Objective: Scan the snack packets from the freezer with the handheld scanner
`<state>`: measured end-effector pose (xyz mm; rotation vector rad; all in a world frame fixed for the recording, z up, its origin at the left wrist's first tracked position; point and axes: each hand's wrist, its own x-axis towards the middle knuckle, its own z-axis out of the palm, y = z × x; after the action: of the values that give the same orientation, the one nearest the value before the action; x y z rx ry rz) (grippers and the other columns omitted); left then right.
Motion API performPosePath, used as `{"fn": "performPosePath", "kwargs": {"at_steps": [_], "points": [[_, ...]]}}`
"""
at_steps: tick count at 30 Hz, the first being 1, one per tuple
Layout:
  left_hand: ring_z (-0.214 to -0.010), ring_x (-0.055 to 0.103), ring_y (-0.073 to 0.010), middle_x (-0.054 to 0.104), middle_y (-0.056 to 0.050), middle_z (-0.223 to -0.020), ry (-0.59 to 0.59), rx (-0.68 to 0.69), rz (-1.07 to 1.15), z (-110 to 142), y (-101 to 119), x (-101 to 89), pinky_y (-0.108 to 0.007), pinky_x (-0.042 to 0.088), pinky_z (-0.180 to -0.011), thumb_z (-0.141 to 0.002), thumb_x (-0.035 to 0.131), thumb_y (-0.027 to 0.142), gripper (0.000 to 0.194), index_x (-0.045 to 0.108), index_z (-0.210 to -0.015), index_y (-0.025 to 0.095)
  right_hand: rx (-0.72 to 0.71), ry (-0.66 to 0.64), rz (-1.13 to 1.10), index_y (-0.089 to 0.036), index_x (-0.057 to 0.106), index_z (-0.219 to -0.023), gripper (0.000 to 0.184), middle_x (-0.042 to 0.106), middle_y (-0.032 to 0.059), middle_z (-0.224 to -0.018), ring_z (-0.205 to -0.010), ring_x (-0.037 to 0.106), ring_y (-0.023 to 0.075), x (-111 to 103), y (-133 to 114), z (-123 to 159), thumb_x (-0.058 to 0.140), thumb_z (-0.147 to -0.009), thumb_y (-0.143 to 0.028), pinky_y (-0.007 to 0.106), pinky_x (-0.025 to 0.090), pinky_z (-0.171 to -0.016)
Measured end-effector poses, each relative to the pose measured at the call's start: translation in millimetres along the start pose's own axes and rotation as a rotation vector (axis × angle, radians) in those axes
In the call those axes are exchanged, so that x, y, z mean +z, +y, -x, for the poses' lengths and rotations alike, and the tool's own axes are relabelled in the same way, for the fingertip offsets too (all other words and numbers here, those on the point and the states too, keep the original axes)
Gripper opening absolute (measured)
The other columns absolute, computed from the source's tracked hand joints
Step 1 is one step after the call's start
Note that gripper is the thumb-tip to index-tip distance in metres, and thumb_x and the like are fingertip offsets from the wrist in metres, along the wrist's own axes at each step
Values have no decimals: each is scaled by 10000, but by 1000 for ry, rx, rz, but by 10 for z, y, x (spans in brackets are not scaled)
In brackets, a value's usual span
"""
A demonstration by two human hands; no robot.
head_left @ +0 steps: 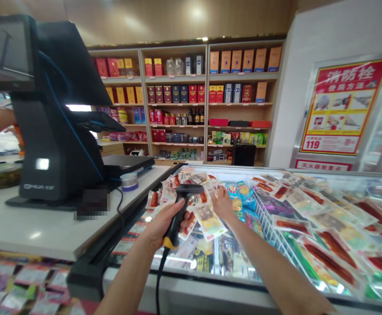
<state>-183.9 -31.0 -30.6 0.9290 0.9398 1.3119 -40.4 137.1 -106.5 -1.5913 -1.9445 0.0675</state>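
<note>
In the head view, my left hand (159,224) is wrapped round the handle of a black barcode scanner (180,213) with a yellow base. Its cord hangs down past my wrist, and its head points away from me. My right hand (224,204) is closed at the top of a clear vacuum-sealed food packet; its fingertips are partly hidden. A packet with a yellow lower part (209,224) hangs or lies just below that hand. Packed sausages (153,199) and other sealed packets lie around both hands on the glass top of a chest freezer (180,275).
Left of the freezer, a checkout terminal (59,144) stands on a white counter (46,238) beside a roll of tape (129,182). More sausage packets (328,258) spread to the right. Shelves of boxed bottles (177,94) line the back. Another person's arm (0,120) shows at far left.
</note>
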Motion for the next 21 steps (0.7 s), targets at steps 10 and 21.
{"fn": "performPosePath", "kwargs": {"at_steps": [10,21], "points": [[-419,447,-54,512,1,-572,-10,-33,-58,38,-33,-33,-170,365,-384,-699,527,341,219,490,-674,126,2,-123,-71,-232,127,-1291,595,264,146,-1281,-1113,341,269,-252,-8,-243,255,-773,-495,434,296,-832],[-427,458,-55,530,-9,-611,-137,-11,-65,-144,-168,358,-170,364,-384,-702,522,348,224,496,-765,134,87,-206,435,-213,593,-893,394,597,97,-835,-780,547,225,-1589,1473,670,311,-762,-455,351,380,-651]]}}
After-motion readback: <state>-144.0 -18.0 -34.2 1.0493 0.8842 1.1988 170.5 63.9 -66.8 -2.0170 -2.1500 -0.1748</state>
